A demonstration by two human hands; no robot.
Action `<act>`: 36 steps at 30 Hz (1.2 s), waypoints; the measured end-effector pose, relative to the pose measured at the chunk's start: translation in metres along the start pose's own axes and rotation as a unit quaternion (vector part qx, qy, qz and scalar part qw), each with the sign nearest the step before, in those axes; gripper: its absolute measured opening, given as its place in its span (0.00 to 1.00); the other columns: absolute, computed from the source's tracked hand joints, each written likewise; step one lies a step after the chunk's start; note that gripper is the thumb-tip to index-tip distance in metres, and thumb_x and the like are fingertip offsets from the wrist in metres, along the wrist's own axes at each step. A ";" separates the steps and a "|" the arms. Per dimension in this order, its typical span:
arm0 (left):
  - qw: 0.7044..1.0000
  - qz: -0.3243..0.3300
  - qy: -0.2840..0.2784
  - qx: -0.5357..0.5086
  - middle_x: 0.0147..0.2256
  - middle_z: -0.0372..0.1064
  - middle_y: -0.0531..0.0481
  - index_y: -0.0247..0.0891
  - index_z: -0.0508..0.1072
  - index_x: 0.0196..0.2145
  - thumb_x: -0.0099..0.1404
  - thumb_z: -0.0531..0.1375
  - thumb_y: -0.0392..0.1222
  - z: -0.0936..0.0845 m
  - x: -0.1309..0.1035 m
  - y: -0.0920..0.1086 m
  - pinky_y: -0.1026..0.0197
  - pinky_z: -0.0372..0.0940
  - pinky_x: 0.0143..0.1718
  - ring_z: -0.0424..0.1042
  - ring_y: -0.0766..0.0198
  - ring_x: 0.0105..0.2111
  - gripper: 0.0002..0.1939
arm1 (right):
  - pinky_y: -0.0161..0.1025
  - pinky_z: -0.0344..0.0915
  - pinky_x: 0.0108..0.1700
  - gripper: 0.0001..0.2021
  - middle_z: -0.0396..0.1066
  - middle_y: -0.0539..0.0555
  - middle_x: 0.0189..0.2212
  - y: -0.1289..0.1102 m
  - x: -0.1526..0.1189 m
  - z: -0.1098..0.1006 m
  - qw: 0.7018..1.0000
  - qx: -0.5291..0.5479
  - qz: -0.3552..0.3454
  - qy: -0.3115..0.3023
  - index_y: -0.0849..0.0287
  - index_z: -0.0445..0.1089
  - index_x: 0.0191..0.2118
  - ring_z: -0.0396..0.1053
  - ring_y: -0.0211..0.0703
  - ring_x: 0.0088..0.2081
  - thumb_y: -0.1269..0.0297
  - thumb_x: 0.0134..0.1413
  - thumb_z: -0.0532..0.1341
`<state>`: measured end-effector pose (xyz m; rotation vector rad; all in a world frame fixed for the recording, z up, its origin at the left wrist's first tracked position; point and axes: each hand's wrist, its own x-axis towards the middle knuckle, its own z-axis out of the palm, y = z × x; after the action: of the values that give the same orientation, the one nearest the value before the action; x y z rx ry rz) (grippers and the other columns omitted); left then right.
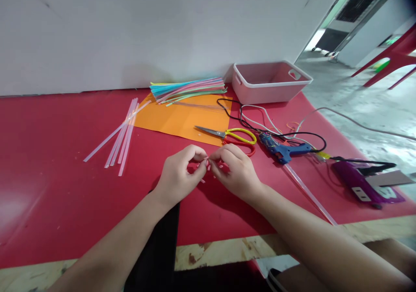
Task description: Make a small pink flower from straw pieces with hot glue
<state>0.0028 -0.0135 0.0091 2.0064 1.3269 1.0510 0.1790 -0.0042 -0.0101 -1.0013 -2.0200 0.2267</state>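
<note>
Over the red table, my left hand (182, 170) and my right hand (235, 170) meet fingertip to fingertip. Each thumb and forefinger is closed in a pinch on a small pink piece (207, 159), largely covered by the fingers, so its exact shape is unclear. Several tiny pink scraps (203, 181) lie on the table just beneath. Scissors (238, 137) with one yellow and one red handle rest beyond my right hand, blades pointing left. To the right is a blue hot glue gun (284, 148) with a clear glue stick (308, 193) extending from its rear toward the table edge.
Pink strips (121, 141) lie at left. Multicoloured strips (188, 89) are piled on an orange sheet (165, 118) near the wall. A pink bin (268, 93) stands behind tangled cables (256, 118). A purple power strip (360, 183) sits at right; a black object (162, 244) lies under my left forearm.
</note>
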 end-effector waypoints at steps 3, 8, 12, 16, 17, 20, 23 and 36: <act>1.000 -0.009 0.004 -0.015 0.33 0.75 0.53 0.41 0.70 0.37 0.63 0.59 0.38 0.001 0.000 -0.001 0.67 0.72 0.35 0.76 0.66 0.34 0.04 | 0.41 0.66 0.37 0.06 0.71 0.54 0.29 0.000 0.001 0.000 1.000 -0.002 -0.001 0.006 0.57 0.66 0.31 0.68 0.43 0.33 0.70 0.59 0.57; 1.000 -0.010 0.017 0.012 0.31 0.74 0.54 0.41 0.70 0.35 0.63 0.60 0.39 0.001 0.000 0.000 0.67 0.72 0.33 0.76 0.67 0.32 0.02 | 0.41 0.66 0.35 0.06 0.71 0.53 0.27 0.001 0.001 -0.001 1.000 -0.007 0.002 0.011 0.56 0.67 0.30 0.67 0.42 0.31 0.68 0.58 0.59; 0.998 -0.004 0.046 0.035 0.31 0.74 0.55 0.41 0.69 0.33 0.62 0.61 0.37 -0.001 0.002 -0.002 0.66 0.70 0.37 0.75 0.67 0.33 0.02 | 0.40 0.65 0.33 0.06 0.70 0.52 0.25 0.000 0.002 -0.002 1.000 -0.005 0.006 0.018 0.56 0.67 0.28 0.66 0.41 0.29 0.69 0.56 0.60; 0.999 0.013 0.031 0.028 0.31 0.74 0.55 0.41 0.69 0.34 0.63 0.60 0.37 -0.002 0.003 -0.001 0.67 0.68 0.37 0.75 0.68 0.34 0.02 | 0.40 0.66 0.35 0.05 0.71 0.53 0.26 0.001 0.002 -0.003 0.999 0.001 0.019 0.028 0.57 0.69 0.30 0.67 0.42 0.31 0.70 0.58 0.59; 0.999 0.019 0.029 0.030 0.32 0.74 0.55 0.41 0.69 0.35 0.63 0.60 0.37 -0.002 0.003 -0.001 0.67 0.68 0.36 0.75 0.68 0.34 0.02 | 0.41 0.67 0.36 0.05 0.71 0.53 0.27 0.002 0.002 -0.004 0.999 0.005 0.020 0.028 0.57 0.69 0.32 0.68 0.43 0.32 0.70 0.58 0.59; 0.998 0.031 0.030 0.042 0.32 0.74 0.55 0.41 0.69 0.35 0.64 0.59 0.37 -0.002 0.002 0.000 0.67 0.68 0.36 0.75 0.68 0.34 0.02 | 0.40 0.68 0.38 0.04 0.73 0.54 0.30 0.004 0.001 -0.004 0.999 0.024 0.015 0.019 0.57 0.70 0.35 0.69 0.42 0.34 0.70 0.60 0.59; 0.997 0.043 0.030 0.053 0.33 0.74 0.55 0.41 0.69 0.36 0.64 0.59 0.36 -0.002 0.002 0.000 0.69 0.67 0.36 0.74 0.69 0.34 0.03 | 0.40 0.69 0.39 0.04 0.74 0.54 0.31 0.004 0.001 -0.004 0.999 0.037 0.010 0.013 0.58 0.71 0.36 0.70 0.42 0.35 0.70 0.61 0.59; 0.996 0.049 0.024 0.069 0.30 0.72 0.58 0.41 0.67 0.34 0.61 0.60 0.33 0.000 -0.002 0.000 0.73 0.66 0.31 0.73 0.72 0.31 0.06 | 0.38 0.67 0.35 0.06 0.72 0.53 0.28 0.001 -0.001 -0.003 1.000 0.008 -0.023 0.015 0.58 0.71 0.31 0.69 0.40 0.31 0.70 0.58 0.60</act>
<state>0.0029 -0.0158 0.0083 2.1794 1.3729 1.0842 0.1816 -0.0046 -0.0091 -0.9417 -2.0096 0.2016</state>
